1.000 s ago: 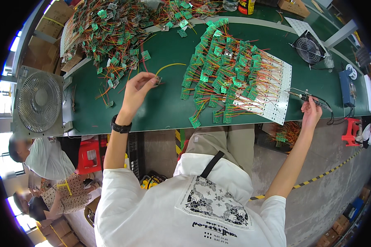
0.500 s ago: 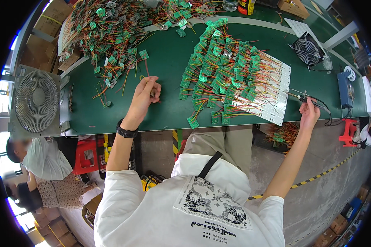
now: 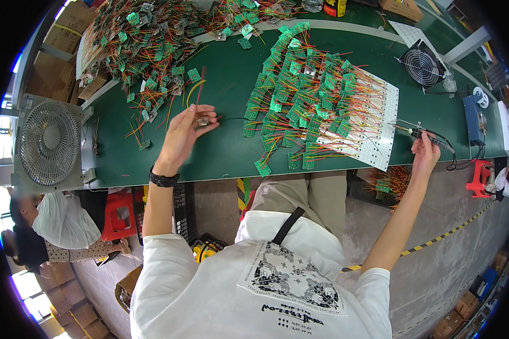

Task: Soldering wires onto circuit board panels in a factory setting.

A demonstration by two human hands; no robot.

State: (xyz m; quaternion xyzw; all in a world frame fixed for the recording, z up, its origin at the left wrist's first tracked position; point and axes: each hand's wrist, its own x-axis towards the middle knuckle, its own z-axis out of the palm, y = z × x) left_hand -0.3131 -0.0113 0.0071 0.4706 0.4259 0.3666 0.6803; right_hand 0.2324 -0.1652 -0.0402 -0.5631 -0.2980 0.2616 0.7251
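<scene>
My left hand (image 3: 182,131) is raised over the green bench, its thumb and fingers closed on a small wired circuit board (image 3: 203,121) with a silvery face. A yellow wire and a blurred red wire stick up from it, and a thin dark wire runs off to the right. On the right, my right hand (image 3: 426,156) grips a soldering iron (image 3: 415,133), its tip at the right edge of a white perforated board (image 3: 382,124). Rows of green circuit boards (image 3: 294,113) with red and yellow wires lie across that board and to its left.
A heap of wired boards (image 3: 147,51) fills the back left. A large fan (image 3: 50,142) stands at the left edge, a small black fan (image 3: 422,68) at the back right. A blue soldering station (image 3: 473,121) with a wire spool (image 3: 481,100) sits far right. Another person (image 3: 68,220) sits at left.
My left hand has moved slightly left, and its fingers have opened out, showing the silvery part. The wires swing above it. My right hand and the soldering iron stay nearly in place.
</scene>
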